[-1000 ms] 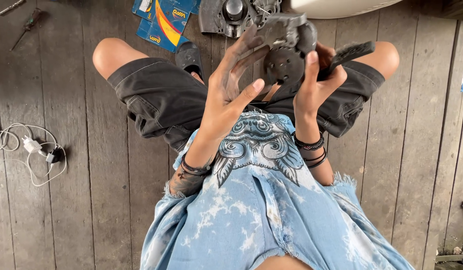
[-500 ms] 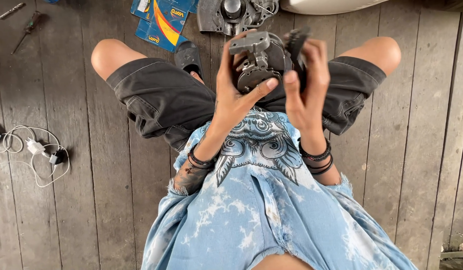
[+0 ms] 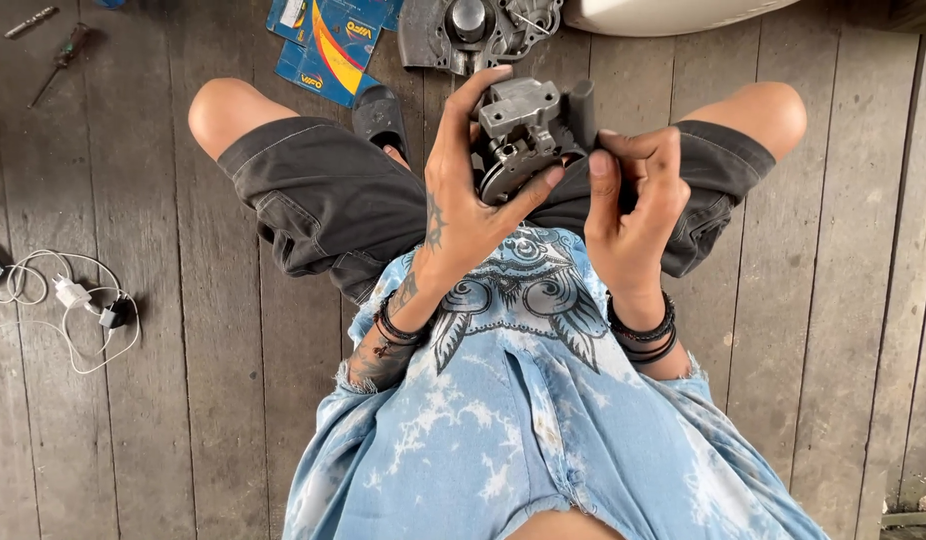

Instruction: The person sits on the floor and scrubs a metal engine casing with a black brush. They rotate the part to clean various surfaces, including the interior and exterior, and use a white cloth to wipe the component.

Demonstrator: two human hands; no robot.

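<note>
I hold a grey metal engine part (image 3: 528,130) up in front of my chest, above my lap. My left hand (image 3: 463,200) wraps around its left side, thumb under its round flange and fingers over the top. My right hand (image 3: 633,200) is closed at the part's right side, where a dark tool handle (image 3: 583,105) sticks up between my fingers. The tool's working end is hidden behind the part. Both hands are smeared with dark grease.
A grey engine casing (image 3: 473,30) lies on the wooden plank floor ahead, beside blue packets (image 3: 328,40). A screwdriver (image 3: 58,60) lies far left. A white charger and cable (image 3: 68,300) sit at the left edge. A white object's rim (image 3: 673,12) is at the top.
I turned the part over in my hands and drew it slightly lower. My left hand closed around it from open fingers. The dark tool swung from pointing right to upright behind the part.
</note>
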